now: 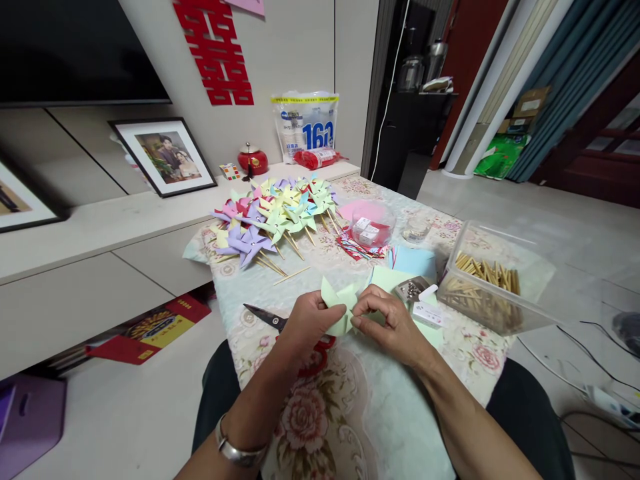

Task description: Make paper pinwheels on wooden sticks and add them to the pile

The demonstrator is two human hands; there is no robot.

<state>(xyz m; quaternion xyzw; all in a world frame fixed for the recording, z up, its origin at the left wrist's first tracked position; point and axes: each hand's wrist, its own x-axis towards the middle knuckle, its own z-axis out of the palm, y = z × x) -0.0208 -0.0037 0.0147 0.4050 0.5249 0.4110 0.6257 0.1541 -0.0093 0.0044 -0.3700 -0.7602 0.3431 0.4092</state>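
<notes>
A light green paper pinwheel (345,297), its blades partly folded, is held up between my two hands over the table. My left hand (311,321) grips it from the left, thumb in front. At its right edge my right hand (393,321) has thumb and forefinger pinched on the paper; anything small between those fingertips is hidden. Scissors (264,317) with red handles lie beneath my left hand and wrist. Just beyond my right hand are green paper sheets (389,278) and a small open box of metal pins (414,289).
Finished pinwheels (280,217) on sticks are piled at the back left. One loose stick (292,276) lies before them. A clear tub of wooden sticks (493,310) stands at right. Behind the paper sit a round clear container (373,227) and a small clear dish (417,230).
</notes>
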